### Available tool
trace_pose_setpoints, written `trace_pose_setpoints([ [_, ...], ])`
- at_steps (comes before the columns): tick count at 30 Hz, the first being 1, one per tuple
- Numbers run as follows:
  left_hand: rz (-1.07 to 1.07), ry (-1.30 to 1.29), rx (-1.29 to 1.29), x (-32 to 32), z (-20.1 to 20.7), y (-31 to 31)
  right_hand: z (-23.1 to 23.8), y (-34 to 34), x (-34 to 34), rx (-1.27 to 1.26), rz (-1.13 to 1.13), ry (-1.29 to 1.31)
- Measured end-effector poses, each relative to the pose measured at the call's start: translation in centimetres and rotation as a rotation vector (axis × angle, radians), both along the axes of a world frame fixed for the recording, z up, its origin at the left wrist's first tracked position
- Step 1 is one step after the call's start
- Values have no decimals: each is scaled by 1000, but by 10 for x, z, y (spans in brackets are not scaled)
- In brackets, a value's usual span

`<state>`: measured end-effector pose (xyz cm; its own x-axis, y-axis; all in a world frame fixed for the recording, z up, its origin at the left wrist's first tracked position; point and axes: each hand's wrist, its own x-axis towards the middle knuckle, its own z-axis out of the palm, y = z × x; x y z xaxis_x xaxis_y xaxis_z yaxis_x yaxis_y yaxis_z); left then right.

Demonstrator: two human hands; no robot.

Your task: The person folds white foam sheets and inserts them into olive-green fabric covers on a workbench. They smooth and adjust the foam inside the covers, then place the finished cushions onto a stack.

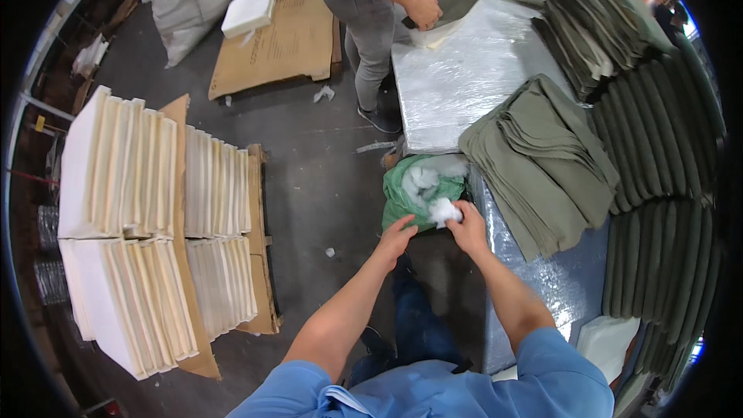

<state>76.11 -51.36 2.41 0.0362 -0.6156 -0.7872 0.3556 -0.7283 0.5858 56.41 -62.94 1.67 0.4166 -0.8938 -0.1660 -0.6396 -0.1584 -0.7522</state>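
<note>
A green bag [396, 193] stands below the near end of the wrapped table, its mouth spread wide. White fluffy stuffing [422, 179] fills it. My right hand [470, 231] pinches a tuft of white stuffing [443, 211] over the bag's near rim. Beside that rim, on the left, is my left hand [397, 238], fingers apart and pointing toward the bag with nothing seen in them. Right of the bag, a pile of grey-green fabric covers [542, 162] lies across the table.
A plastic-wrapped table [453, 85] runs along my right. Stacked grey-green cushions [654, 139] stand beyond it. White foam cushions [128, 170] are piled on the left with cardboard [186, 248]. A co-worker [368, 23] handles fabric ahead, near a cardboard-topped pallet [275, 46].
</note>
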Motion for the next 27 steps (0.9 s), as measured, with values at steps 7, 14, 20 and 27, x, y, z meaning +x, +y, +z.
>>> trace_pose_setpoints([
  [7,150,-231,20,15,-96,-72,-150,-92,111,133,514,282],
  [14,194,-40,-248,4,-35,-82,-281,-132,100,55,484,731],
  [20,198,61,-195,13,-49,-88,-247,-140,128,542,729,785],
  [27,-49,-132,-150,41,9,-32,-70,-79,104,208,320,235],
])
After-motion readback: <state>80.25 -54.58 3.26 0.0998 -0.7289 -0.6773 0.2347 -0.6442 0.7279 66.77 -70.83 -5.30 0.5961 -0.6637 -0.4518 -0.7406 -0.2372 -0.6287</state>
